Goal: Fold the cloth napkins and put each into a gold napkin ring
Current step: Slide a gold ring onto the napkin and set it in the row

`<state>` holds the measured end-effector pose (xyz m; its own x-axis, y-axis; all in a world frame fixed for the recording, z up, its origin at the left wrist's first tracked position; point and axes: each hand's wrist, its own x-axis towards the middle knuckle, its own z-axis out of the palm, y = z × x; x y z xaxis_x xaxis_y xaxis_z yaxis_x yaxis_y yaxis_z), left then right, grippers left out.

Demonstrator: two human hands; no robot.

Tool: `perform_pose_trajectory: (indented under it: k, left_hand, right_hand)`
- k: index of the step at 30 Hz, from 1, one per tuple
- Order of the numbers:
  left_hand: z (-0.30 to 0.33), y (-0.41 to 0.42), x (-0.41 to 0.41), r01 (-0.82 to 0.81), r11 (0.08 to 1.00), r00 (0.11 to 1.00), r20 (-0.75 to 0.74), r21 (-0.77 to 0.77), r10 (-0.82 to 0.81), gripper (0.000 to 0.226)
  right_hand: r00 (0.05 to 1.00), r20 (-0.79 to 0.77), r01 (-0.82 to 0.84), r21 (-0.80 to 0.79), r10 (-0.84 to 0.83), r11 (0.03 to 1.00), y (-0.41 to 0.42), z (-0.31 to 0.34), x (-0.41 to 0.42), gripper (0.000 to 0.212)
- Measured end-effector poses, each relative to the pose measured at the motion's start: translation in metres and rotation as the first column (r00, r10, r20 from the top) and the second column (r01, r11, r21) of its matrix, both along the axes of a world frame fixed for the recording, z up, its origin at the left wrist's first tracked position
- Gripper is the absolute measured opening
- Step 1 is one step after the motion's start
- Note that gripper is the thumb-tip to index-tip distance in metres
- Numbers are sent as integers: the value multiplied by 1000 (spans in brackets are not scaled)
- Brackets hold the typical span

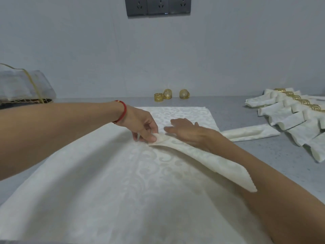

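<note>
A grey table fills the lower view, set against a pale wall that carries a dark strip of sockets at the top. Most of the table is covered by a white patterned cloth napkin spread flat, its far edge reaching toward the wall. One strip of it, the folded flap, is turned over and runs from the middle of the cloth down to the right. The left hand (a red bracelet circles its wrist) pinches the tip of this flap between thumb and fingers. The right hand lies flat on the flap just beside it, fingers straight and pressing down, gripping nothing. At the right edge a row of finished napkins lies overlapped, each already held in a gold ring. One folded napkin without a ring rests between that row and the spread cloth. At far left sits a sheer pouch with gold trim. Near the wall, beyond the cloth, stand three loose gold napkin rings, close together and well apart from both hands.
</note>
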<state>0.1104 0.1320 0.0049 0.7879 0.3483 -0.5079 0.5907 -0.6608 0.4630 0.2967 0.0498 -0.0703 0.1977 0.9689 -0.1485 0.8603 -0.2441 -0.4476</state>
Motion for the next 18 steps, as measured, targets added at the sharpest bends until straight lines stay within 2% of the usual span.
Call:
perform_pose_trajectory:
  k: [2,5,7,11,13,18]
  left_hand:
    - [-6,1,-1,-22,1000,999,31,2,22,17]
    - [-12,0,-2,-55,997,998,43,44,53,27]
    - [-15,-1,-2,-86,994,995,49,65,83,30]
    - [-19,-8,4,-167,981,986,42,101,163,27]
    - [-20,-13,10,-196,968,981,29,156,194,25]
    - [-22,-18,16,-273,929,959,1,251,282,29]
  right_hand:
    - [977,-206,-46,11,47,999,-8,8,10,56]
    - [879,-457,-128,47,135,991,-28,18,24,39]
    - [861,-483,-132,90,160,987,-39,27,34,25]
    - [953,-250,-149,96,169,984,-57,44,53,21]
    - [981,-107,-164,9,164,986,-57,41,50,27]
    - [983,163,-52,-191,84,980,-42,48,40,51]
